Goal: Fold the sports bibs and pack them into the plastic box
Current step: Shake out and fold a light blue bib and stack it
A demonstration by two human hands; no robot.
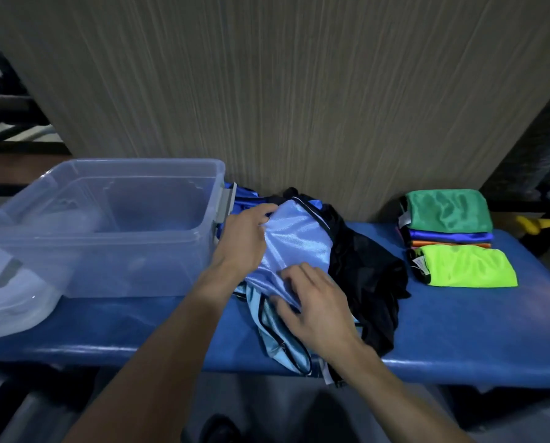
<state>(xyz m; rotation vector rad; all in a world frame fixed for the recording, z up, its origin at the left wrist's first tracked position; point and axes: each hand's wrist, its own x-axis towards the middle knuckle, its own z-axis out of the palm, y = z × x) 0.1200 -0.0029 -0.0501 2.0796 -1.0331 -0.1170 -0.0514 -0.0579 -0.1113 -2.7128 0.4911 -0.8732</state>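
Note:
A light blue bib (294,238) with black trim lies crumpled on top of a heap in the middle of the blue bench, partly hanging over the front edge. My left hand (246,238) pinches its upper left edge beside the box. My right hand (315,302) grips the cloth lower down, fingers curled into it. A black bib (366,270) lies under and to the right of it, and a darker blue bib (244,198) shows behind. The clear plastic box (158,282) stands open at the left with nothing visible inside.
Folded bibs sit at the right end of the bench (459,321): a stack with a green one (449,209) on top, and a neon yellow-green one (465,266) in front of it. The box's clear lid (8,292) lies at the far left. A wood-grain panel rises directly behind the bench.

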